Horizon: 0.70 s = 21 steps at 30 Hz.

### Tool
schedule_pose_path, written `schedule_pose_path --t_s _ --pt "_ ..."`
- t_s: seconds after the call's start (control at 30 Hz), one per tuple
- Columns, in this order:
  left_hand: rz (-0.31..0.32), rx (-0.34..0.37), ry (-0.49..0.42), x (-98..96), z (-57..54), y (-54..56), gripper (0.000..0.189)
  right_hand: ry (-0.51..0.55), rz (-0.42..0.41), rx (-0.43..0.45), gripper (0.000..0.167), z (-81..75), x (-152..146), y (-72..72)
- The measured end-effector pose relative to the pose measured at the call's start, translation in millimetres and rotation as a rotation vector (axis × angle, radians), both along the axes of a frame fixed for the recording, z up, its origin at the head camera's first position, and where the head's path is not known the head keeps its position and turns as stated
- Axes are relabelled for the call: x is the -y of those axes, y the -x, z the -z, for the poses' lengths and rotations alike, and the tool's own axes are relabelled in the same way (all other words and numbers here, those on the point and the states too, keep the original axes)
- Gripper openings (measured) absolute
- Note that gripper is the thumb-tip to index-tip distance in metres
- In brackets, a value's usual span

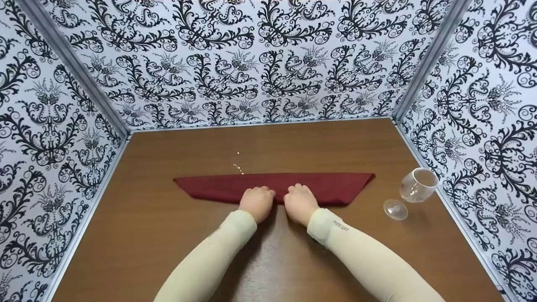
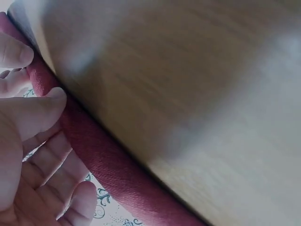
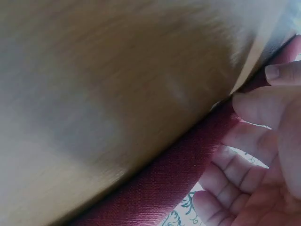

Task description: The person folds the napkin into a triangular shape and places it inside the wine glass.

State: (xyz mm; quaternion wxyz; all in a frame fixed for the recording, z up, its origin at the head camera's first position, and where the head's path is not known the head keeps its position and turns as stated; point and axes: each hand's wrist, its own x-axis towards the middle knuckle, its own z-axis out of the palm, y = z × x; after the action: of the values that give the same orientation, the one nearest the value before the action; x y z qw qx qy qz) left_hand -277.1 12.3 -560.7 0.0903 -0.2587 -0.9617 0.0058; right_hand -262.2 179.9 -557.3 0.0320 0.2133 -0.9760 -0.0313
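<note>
A dark red cloth, folded into a long, wide strip, lies across the middle of the wooden table. At its near edge, just left of centre, my left hand pinches the fold. My right hand pinches the same edge a short way to the right, with a narrow gap between the hands. In the left wrist view the thumb presses the rolled edge of the cloth from the near side, with fingers beyond it. The right wrist view shows the right thumb likewise against the cloth.
A clear stemmed glass stands upright on the right of the table, beyond the cloth's right end. Patterned black-and-white walls close off the back and both sides. Small bright specks show just behind the cloth.
</note>
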Motion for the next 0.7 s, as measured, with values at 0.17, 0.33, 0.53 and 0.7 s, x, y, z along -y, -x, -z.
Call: schedule_pose_path --t_s 0.17,0.33,0.53,0.7 --pt "0.006 -0.022 -0.024 -0.7 6.5 1.8 0.009 -0.015 -0.011 -0.038 0.02 0.8 -0.5 2.5" --pt "0.001 -0.008 -0.017 -2.7 12.4 5.6 0.014 -0.005 -0.042 -0.065 0.019 3.9 -0.1 4.2" --pt "-0.005 0.016 -0.05 -5.2 12.4 9.3 0.016 0.018 -0.049 -0.07 0.017 3.8 0.8 4.5" --pt "-0.043 0.104 -0.081 -5.4 10.9 12.2 0.016 0.009 -0.045 -0.025 0.018 0.4 2.0 7.3"
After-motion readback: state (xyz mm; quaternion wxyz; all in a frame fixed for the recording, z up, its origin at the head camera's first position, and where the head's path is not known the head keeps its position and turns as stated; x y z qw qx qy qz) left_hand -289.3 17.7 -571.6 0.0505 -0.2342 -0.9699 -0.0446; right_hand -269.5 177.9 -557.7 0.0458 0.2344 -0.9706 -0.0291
